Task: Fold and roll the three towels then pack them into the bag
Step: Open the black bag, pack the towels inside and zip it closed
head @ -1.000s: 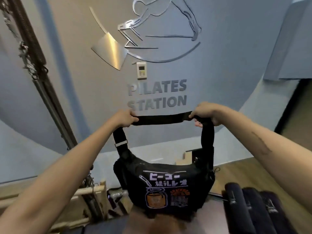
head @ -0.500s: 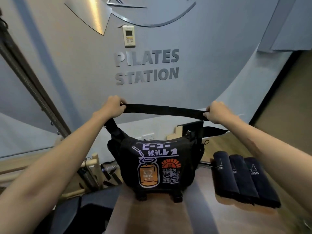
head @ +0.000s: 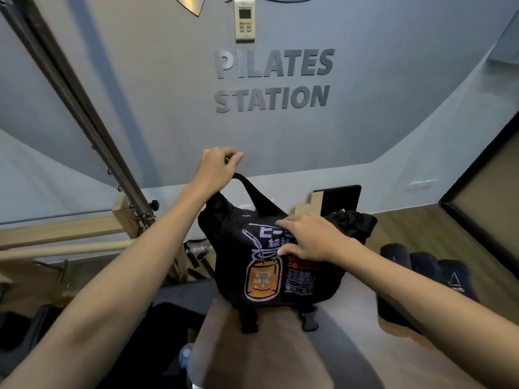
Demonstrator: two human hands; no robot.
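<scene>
Since we see three rolled towels (head: 427,272) lying side by side on the bench (head: 261,355), we log the following.
Done: folding and rolling look complete.
Left: we judge that all three rolls are still to be packed.
Bag (head: 266,265): one, black, standing on the bench just left of the towels, flap down.
Left hand (head: 214,169): grip clenched round the strap (head: 250,189), lifting it above the bag.
Right hand (head: 307,238): grip released, fingers spread flat on the flap.
Count: three towels, one bag, two hands.
</scene>
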